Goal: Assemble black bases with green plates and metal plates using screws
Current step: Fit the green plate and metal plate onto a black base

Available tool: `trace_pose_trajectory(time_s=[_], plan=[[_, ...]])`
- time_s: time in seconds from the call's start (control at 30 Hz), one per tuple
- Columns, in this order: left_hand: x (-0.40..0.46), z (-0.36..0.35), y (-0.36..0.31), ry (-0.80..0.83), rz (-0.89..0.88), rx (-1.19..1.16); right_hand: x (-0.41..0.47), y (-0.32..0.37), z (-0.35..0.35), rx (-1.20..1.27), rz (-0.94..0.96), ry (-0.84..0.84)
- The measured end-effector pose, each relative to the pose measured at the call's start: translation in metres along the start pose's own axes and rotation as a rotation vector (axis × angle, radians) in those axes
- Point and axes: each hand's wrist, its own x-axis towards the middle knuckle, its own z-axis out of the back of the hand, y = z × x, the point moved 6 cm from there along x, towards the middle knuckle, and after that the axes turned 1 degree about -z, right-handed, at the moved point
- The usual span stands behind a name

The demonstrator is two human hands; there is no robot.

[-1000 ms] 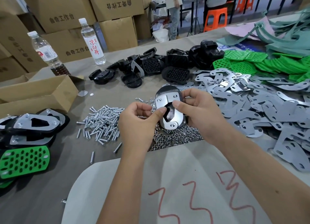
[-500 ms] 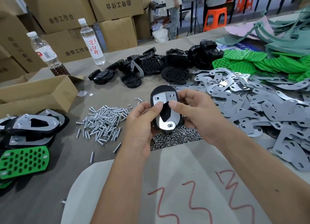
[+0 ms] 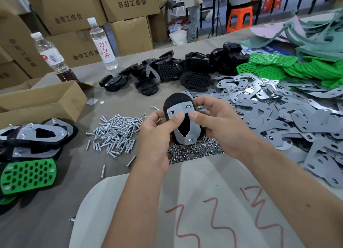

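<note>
Above the pile of nuts, I hold one black base upright with a metal plate laid on its face. My left hand grips its left side, thumb pressed on the plate; my right hand grips the right side, thumb on the plate edge. Loose screws lie to the left, spare metal plates to the right, green plates beyond. Finished assemblies are stacked at far left.
</note>
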Motion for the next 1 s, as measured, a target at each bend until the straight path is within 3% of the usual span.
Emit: trace_pose_trajectory(time_s=[0.3,0.4,0.5,0.57,0.63,0.8,1.0], plan=[[-0.002,-0.001,-0.004,0.048,-0.005,0.065,0.001,-0.002,-0.001,0.024,-0.003,0.009],[-0.001,0.001,-0.004,-0.006,-0.023,0.039,0.006,-0.003,0.007,-0.230,0.010,-0.067],[0.002,0.008,-0.002,-0.088,-0.011,-0.004,0.006,0.007,0.020,-0.612,0.145,-0.175],[0.005,0.012,-0.002,-0.112,-0.005,-0.010,0.004,0.008,0.015,-1.047,0.159,-0.100],[0.008,0.016,-0.002,-0.121,-0.015,-0.010,0.003,0.001,0.009,-1.290,0.070,0.012],[0.007,0.017,-0.001,-0.139,-0.030,-0.007,0.001,0.005,0.001,-1.229,0.052,0.043],[0.006,0.013,-0.003,-0.086,-0.005,-0.064,0.003,0.004,0.007,-1.298,0.055,-0.054]])
